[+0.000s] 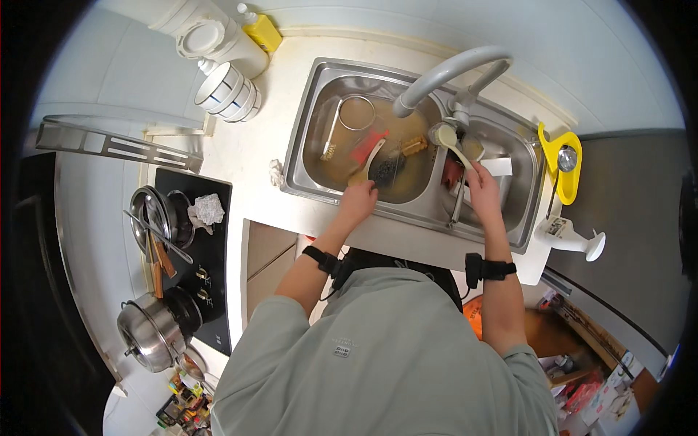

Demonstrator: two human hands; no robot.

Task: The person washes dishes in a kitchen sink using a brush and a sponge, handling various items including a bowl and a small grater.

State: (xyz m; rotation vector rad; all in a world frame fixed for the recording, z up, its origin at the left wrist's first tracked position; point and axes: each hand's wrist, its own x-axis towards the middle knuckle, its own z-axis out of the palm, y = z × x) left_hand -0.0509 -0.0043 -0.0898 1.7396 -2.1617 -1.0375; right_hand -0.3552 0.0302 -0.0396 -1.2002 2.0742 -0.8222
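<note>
Over the left sink basin (322, 163), my left hand (358, 200) is closed on the lower, wide end of a pale plastic spoon (374, 157). The spoon's handle points away from me, above cloudy water. My right hand (482, 188) grips the handle of a cream-coloured ladle (448, 137), whose bowl is beneath the faucet (458, 76), by the basin divider. In the left basin are a dish brush (329, 139), a metal ring (357, 113), a red item (369, 146), a yellow-brown item (414, 145) and a dark item (388, 168), partly under water.
The right basin (518, 207) has a metal-handled utensil (458, 204) and a white rectangular item (497, 166). A yellow holder (570, 182) stands at the right rim, near a white appliance (570, 234). To the left are stacked cups (229, 95) and a cooktop (210, 305) bearing pots.
</note>
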